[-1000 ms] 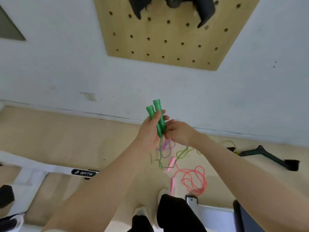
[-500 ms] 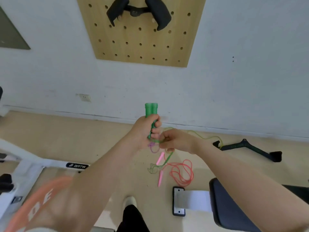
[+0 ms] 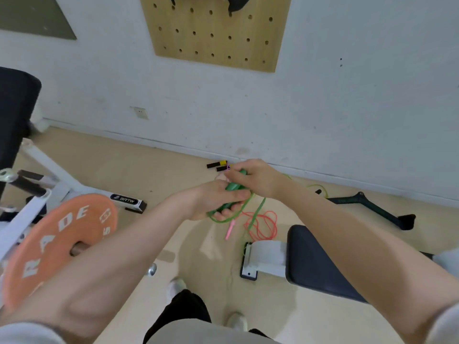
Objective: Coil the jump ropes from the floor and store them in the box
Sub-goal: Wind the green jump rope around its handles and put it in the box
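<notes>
Storage box: none in your view. Green plastic jump-rope handles (image 3: pixel 232 187): mostly covered by your two hands, only short lengths showing. Your left hand (image 3: pixel 217 198): fingers curled round the handles from below. Your right hand (image 3: pixel 255 177): closed over their upper end, apparently pinching the thin green cord (image 3: pixel 232 218), which loops beneath your left hand. Red-and-pink jump rope (image 3: pixel 262 225): loose on the tan floor (image 3: pixel 149 167), below both hands, beside the black padded bench (image 3: pixel 320 259).

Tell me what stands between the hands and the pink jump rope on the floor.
Nothing solid. The pink jump rope lies below both hands, but the green rope's hanging cord trails across it; left hand and right hand are both occupied gripping the green handles.
</notes>
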{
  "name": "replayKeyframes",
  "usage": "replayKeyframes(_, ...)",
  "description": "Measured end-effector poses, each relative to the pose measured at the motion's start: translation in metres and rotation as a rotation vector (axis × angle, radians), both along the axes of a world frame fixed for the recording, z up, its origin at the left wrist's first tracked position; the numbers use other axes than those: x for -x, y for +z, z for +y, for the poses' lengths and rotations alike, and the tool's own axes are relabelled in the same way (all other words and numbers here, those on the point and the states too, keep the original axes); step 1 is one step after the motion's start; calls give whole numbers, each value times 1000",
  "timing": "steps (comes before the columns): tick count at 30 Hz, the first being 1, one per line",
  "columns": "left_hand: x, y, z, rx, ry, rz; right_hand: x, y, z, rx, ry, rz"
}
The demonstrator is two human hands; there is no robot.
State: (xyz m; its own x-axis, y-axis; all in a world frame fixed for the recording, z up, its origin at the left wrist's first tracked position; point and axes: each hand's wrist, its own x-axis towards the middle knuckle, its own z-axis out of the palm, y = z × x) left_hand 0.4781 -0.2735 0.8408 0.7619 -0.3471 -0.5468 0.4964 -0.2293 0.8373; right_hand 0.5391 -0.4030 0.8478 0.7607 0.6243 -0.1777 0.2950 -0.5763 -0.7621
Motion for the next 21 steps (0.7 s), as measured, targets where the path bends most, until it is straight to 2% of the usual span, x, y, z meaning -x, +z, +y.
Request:
replayKeyframes(3,15,3,-7,-110,138,-168,12,11,1,50,19,-105)
replayKeyframes(5,20,3,-6,-78,232,-211,17,16,3,47,6,-191)
replayKeyframes(8,31,10,4,-95,196,-240,18,17,3,-40,-90,-227)
replayKeyframes(10,39,12,11,-192,130,-296,22,15,6,-68,-99,-215)
replayKeyframes(14,51,3,28,-195,193,-310,35,11,31,-76,-61,-162)
replayKeyframes(18,61,-4,64,-209,190,-219,39,9,48,129,75,36)
replayKeyframes(20,63,-1,90,-237,209,-200,39,7,50,217,142,69)
replayKeyframes(21,64,-1,104,-313,194,-203,40,6,50,247,174,58)
